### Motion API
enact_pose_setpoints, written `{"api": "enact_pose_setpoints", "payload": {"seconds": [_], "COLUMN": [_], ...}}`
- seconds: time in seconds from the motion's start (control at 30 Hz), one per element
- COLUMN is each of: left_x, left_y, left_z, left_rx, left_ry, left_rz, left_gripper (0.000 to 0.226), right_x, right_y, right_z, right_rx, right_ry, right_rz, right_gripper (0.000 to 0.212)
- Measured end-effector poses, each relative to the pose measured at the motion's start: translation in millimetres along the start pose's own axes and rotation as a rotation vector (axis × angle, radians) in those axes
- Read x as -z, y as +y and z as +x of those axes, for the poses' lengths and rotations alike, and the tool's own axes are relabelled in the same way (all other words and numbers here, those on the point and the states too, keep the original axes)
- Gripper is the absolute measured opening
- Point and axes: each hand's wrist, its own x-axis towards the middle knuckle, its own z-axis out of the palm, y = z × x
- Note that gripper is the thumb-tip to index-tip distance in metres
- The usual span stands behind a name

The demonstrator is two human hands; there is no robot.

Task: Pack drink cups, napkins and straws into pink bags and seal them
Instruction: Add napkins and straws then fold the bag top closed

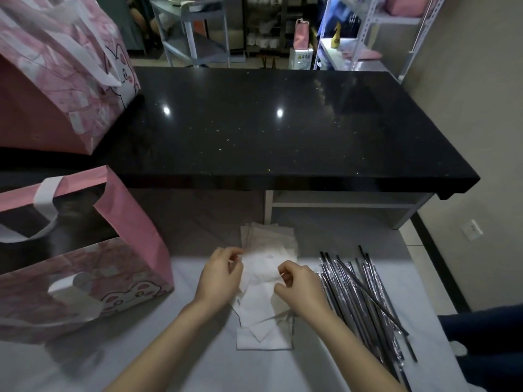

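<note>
A spread of white napkins lies on the white table in front of me. My left hand pinches the left edge of the top napkin. My right hand pinches its right side with curled fingers. Several wrapped dark straws lie in a heap just right of the napkins. An open pink bag with a cartoon face and white handles stands at the left, its mouth facing up. A second pink bag stands on the black counter at the far left. No drink cups show.
A black speckled counter runs across behind the white table, with a shelf gap under it. Metal racks and a grey cart stand in the background. A wall with a socket is at the right; dark fabric shows at the lower right.
</note>
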Motion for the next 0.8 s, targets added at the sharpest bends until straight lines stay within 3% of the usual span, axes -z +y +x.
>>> {"api": "enact_pose_setpoints", "payload": {"seconds": [0.2,0.33,0.67,0.8], "left_x": [-7.8,-15.0,-23.1,-21.6], "left_y": [6.8,12.3,19.2,20.1], "left_z": [5.6,6.9,9.7,7.5], "left_rx": [-0.085,-0.081,-0.059,-0.084], "left_ry": [-0.147,-0.111,-0.089,-0.076], "left_rz": [0.138,0.125,0.039,-0.012], "left_gripper": [0.041,0.053,0.055,0.054], "right_x": [8.9,10.4,13.5,25.1], "right_y": [4.6,-0.3,-5.4,-10.4], "right_z": [3.9,9.6,13.1,4.5], "right_rx": [-0.019,-0.036,-0.055,-0.026], "right_ry": [0.145,0.144,0.260,0.236], "right_rz": [-0.017,-0.010,0.146,0.323], "right_gripper": [0.012,0.014,0.007,0.027]}}
